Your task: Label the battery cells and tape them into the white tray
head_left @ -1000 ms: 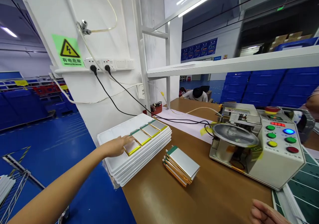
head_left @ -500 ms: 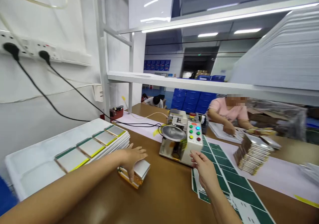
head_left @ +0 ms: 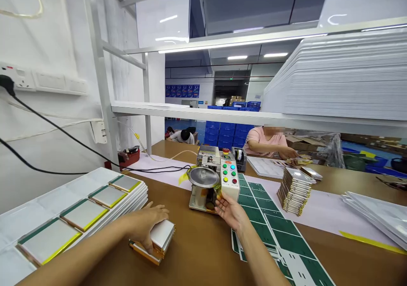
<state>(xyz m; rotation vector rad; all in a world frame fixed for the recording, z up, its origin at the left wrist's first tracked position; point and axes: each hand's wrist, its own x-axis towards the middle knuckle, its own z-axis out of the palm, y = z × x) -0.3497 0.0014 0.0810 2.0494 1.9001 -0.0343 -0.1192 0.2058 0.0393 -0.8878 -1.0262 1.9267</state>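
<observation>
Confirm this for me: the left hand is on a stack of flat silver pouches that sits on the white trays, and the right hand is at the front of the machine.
Not quite: the stack sits on the brown tabletop, beside the white trays, as the head view shows. The left hand is on it, and the right hand is at the front of the machine.

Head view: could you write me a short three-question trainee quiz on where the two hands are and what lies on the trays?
1. True or false: the bare right hand is at the front of the white-and-silver metal machine with a round grey disc.
2. What lies under the bare left hand?
A: a red plastic box
B: the small stack of flat silver packs with orange edges
C: blue plastic crates
3. How many silver rectangular packs with green and yellow borders lie on the stacked white plastic trays?

Key: 1 true; 2 B; 3 four.
</observation>
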